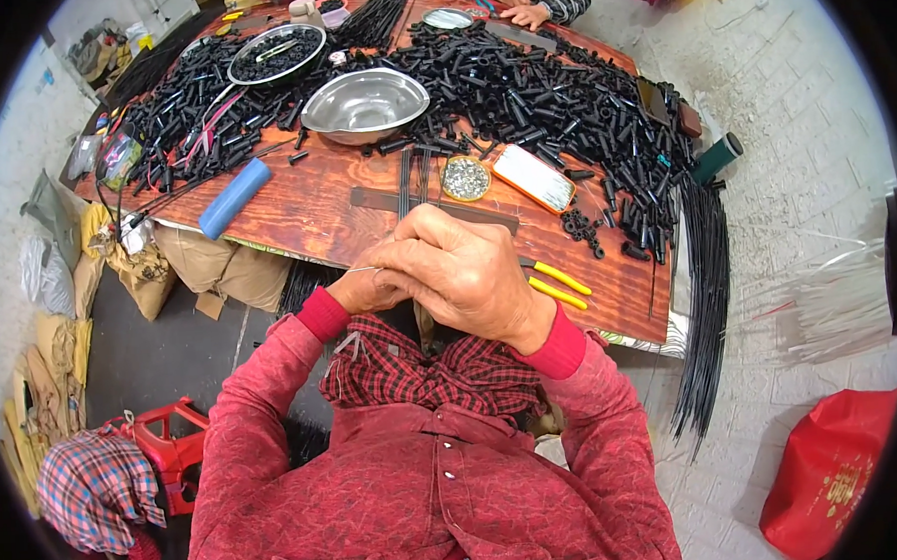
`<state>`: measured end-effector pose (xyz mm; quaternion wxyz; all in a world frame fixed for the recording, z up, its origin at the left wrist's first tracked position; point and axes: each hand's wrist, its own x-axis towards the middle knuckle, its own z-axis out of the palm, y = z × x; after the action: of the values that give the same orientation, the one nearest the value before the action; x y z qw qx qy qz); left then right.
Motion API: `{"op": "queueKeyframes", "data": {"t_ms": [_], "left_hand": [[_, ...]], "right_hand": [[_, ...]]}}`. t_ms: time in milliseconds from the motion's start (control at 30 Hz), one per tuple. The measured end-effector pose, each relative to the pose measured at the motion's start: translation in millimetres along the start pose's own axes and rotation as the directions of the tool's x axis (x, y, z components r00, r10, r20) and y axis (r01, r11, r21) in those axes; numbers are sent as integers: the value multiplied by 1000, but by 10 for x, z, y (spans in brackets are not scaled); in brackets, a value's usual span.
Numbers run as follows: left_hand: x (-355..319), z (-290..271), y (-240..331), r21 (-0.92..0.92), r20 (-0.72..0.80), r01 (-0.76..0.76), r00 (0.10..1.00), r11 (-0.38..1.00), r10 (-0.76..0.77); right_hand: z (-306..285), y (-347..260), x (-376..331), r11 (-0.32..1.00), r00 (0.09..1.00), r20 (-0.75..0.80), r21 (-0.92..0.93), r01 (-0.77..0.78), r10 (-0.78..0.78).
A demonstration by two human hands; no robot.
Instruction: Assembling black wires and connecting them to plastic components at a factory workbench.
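Both my hands meet just past the table's near edge. My right hand (pixel 468 274) is closed, thumb against curled fingers, and covers most of my left hand (pixel 369 288), whose fingers are hidden beneath it. A thin pale wire (pixel 362 270) sticks out leftward at the right fingers; the rest of it is hidden. Just beyond the hands lie several thin black rods (pixel 405 177) across a flat dark metal bar (pixel 370 199). To the right of my right hand are pliers with yellow handles (pixel 561 285). What the left fingers hold cannot be seen.
Black tubular parts (pixel 551 95) heap across the wooden table (pixel 295 207). A steel bowl (pixel 366 103), a dish of small metal pieces (pixel 465 179), a white tray (pixel 532 179) and a blue cylinder (pixel 235 198) stand nearer. A co-worker's hands (pixel 525 14) show at the far side.
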<state>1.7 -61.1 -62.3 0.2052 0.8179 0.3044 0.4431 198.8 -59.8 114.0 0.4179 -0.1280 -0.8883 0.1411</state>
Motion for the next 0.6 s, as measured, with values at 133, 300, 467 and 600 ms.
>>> {"op": "queueKeyframes", "data": {"t_ms": [133,300,467,600], "left_hand": [[-36,-120,70,-284,129,258,965,924,-229],[124,-204,292,-554,167,391,917,735,-362],[145,-200,209,-490,137,382,922,784,-363],[125,-209,99,-319,147,422,907,849,-395]], "right_hand": [[79,43,18,998,997,-25,6,68,-68],[61,1,74,996,997,59,72,48,-53],[113,-44,101,993,994,26,45,105,-106],[116,-31,125,991,992,-3,39,126,-126]]}}
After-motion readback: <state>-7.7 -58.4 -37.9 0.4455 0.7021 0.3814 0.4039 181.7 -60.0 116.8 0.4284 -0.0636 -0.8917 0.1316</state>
